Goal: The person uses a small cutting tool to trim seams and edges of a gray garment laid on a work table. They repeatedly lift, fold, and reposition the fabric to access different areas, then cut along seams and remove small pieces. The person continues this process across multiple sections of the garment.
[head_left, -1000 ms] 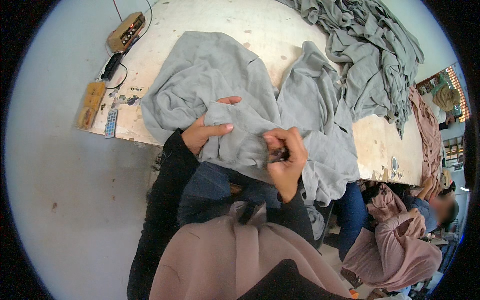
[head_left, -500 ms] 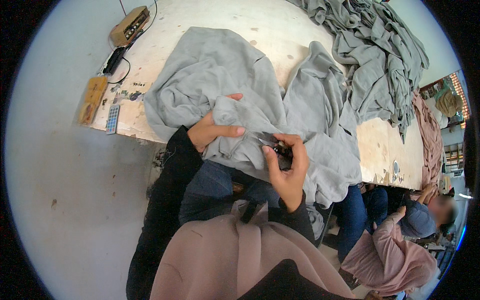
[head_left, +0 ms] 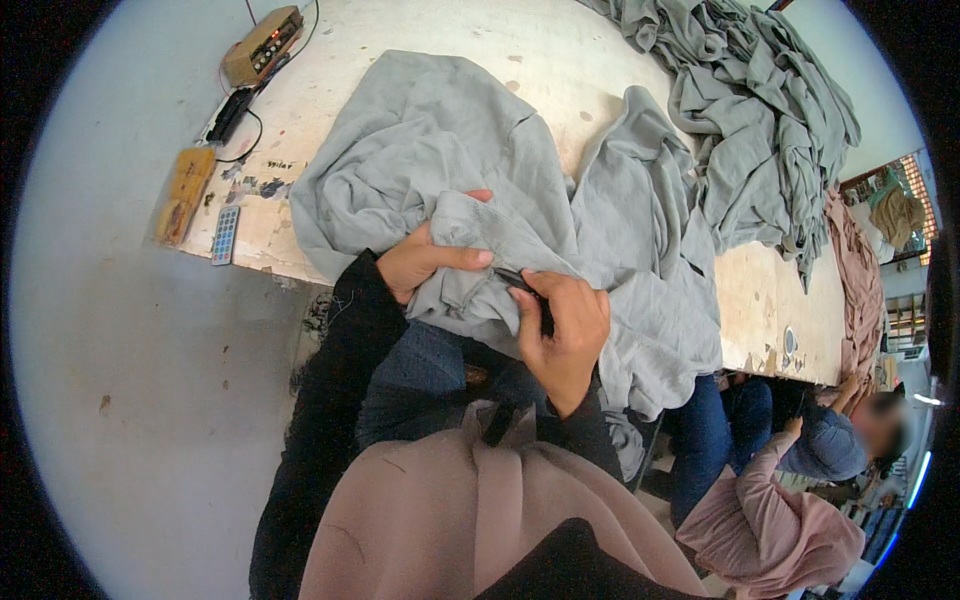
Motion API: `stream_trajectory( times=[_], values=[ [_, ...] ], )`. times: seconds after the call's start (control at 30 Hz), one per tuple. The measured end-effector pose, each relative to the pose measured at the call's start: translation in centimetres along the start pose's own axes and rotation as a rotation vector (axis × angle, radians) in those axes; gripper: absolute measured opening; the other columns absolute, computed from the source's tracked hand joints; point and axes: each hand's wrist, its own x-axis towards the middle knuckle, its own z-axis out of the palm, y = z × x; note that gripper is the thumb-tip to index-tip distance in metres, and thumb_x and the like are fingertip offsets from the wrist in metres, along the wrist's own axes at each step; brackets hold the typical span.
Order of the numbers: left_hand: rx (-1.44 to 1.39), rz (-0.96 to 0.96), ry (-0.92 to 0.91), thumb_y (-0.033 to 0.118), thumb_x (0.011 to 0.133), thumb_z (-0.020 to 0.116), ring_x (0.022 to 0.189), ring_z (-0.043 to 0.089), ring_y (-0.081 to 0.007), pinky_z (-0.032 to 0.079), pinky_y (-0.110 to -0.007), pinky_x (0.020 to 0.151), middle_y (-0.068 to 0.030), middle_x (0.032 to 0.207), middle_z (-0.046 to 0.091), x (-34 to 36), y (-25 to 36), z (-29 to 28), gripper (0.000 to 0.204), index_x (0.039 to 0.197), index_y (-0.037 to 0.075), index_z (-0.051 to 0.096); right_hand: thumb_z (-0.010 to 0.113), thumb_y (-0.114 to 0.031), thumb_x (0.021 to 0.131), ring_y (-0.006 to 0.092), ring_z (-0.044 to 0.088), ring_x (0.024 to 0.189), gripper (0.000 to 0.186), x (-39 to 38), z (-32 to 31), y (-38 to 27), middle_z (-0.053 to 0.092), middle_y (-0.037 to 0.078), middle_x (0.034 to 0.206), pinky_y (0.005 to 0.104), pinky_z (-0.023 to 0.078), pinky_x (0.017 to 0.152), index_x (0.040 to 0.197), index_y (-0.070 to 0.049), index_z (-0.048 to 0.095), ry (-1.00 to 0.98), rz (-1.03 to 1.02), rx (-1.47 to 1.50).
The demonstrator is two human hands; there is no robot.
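Observation:
A large crumpled grey cloth [head_left: 420, 140] lies over the table's front edge. My left hand [head_left: 434, 258] grips a folded part of it, thumb on top and fingertips showing above the fold. Just to the right, my right hand [head_left: 555, 320] is closed round a small dark tool [head_left: 512, 278], which looks like thread snips, with its tip at the fold beside my left thumb. Much of the tool is hidden by my fingers.
The pale table [head_left: 520, 40] carries a grey fabric heap [head_left: 760, 120], pink fabric [head_left: 855, 300], an amplifier box [head_left: 262, 50], power strip [head_left: 230, 115], yellow block [head_left: 185, 195] and remote [head_left: 225, 235]. Co-workers [head_left: 760, 510] are at the lower right.
My right hand has moved left along the cloth toward my left thumb, and its fingers have closed further over the dark tool. My left hand has shifted slightly rightward in view.

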Motion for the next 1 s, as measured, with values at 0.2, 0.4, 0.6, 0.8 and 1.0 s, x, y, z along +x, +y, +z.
stream_trajectory(
  times=[0.2,0.4,0.6,0.8,1.0],
  values=[
    [-0.044,-0.001,-0.014,0.007,0.084,0.079,0.132,0.049,-0.0259,0.041,-0.037,0.111,-0.0141,0.142,0.050,-0.11,-0.19,-0.02,0.086,0.155,0.008,0.029,0.076,-0.010,0.081,0.0242,0.065,0.081,0.020,-0.20,-0.18,-0.08,0.071,0.005,0.093,0.0353,0.039,0.069,0.099,-0.006,0.068,0.034,0.060,0.036],
    [0.013,0.023,0.008,0.006,0.082,0.081,0.131,0.050,-0.0259,0.042,-0.037,0.110,-0.0140,0.140,0.051,-0.08,-0.11,0.00,0.087,0.154,0.007,0.031,0.075,-0.011,0.082,0.0243,0.064,0.079,0.017,-0.19,-0.06,-0.05,0.071,0.005,0.092,0.0354,0.039,0.069,0.097,-0.006,0.069,0.007,0.072,0.041],
    [-0.036,0.009,-0.001,0.006,0.080,0.083,0.131,0.049,-0.0270,0.042,-0.037,0.110,-0.0141,0.139,0.051,-0.18,-0.10,0.11,0.090,0.154,0.007,0.031,0.075,-0.008,0.083,0.0247,0.063,0.073,0.014,-0.35,0.07,-0.07,0.072,0.008,0.088,0.0334,0.039,0.069,0.094,-0.003,0.070,0.020,0.125,0.091],
    [0.063,0.059,0.013,0.003,0.080,0.082,0.130,0.050,-0.0260,0.041,-0.038,0.110,-0.0142,0.139,0.051,-0.16,-0.18,0.07,0.090,0.153,0.008,0.031,0.077,-0.008,0.082,0.0246,0.062,0.073,0.016,-0.15,0.19,-0.21,0.071,0.007,0.086,0.0337,0.038,0.067,0.095,-0.003,0.070,0.042,0.098,0.030],
    [0.030,0.084,0.026,0.000,0.077,0.083,0.128,0.051,-0.0248,0.042,-0.037,0.110,-0.0123,0.136,0.054,-0.18,-0.37,0.19,0.091,0.152,0.008,0.033,0.077,-0.008,0.081,0.0236,0.062,0.072,0.015,-0.09,0.44,-0.23,0.071,0.007,0.086,0.0343,0.036,0.065,0.094,-0.004,0.069,0.056,0.048,-0.064]
  ],
)
